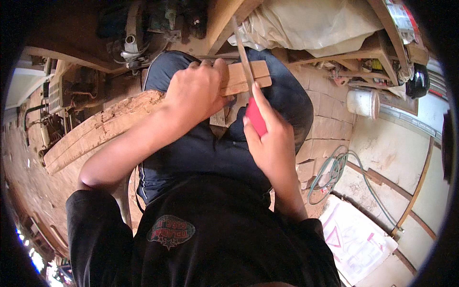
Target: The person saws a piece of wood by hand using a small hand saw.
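A long rough wooden plank lies across my lap, running from the lower left up to my knees. My left hand presses down on it near its cut end. My right hand is closed on the red handle of a thin metal file. The file's blade crosses the plank's end, with my index finger stretched along the handle.
A white plastic bucket stands on the brick floor at right. A green hose coils beside my right leg, above a white printed sheet. Wooden benches, tools and a plastic sheet crowd the space ahead.
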Available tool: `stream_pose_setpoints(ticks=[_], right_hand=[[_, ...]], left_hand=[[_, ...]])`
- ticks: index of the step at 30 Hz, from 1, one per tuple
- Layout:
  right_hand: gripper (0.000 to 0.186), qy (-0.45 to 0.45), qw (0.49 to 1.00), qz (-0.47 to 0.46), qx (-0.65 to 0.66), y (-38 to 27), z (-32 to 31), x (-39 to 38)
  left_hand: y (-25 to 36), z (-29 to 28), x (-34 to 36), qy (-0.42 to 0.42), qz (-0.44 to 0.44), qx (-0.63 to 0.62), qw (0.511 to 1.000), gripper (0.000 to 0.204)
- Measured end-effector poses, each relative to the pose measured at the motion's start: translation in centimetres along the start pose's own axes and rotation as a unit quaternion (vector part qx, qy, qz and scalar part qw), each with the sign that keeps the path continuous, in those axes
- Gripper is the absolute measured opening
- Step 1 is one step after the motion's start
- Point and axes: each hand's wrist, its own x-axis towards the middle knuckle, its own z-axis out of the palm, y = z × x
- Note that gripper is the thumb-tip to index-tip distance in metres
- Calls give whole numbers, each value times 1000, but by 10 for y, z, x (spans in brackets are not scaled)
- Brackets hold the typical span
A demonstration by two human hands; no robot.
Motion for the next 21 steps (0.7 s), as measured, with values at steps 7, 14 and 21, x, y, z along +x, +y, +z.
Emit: stream_pose_setpoints(ticks=[7,14,21], right_hand=[[70,-8,1000,10,-8,-15,-20,-38],[71,12,999,-36,-26,-7,-5,10],[74,-14,999,12,-33,-17,-17,-42]], left_hand=[[0,1,0,-8,13,18,1000,61],[-1,2,0,-27,8,39,999,64],[-2,-6,2,-38,8,-2,999,63]])
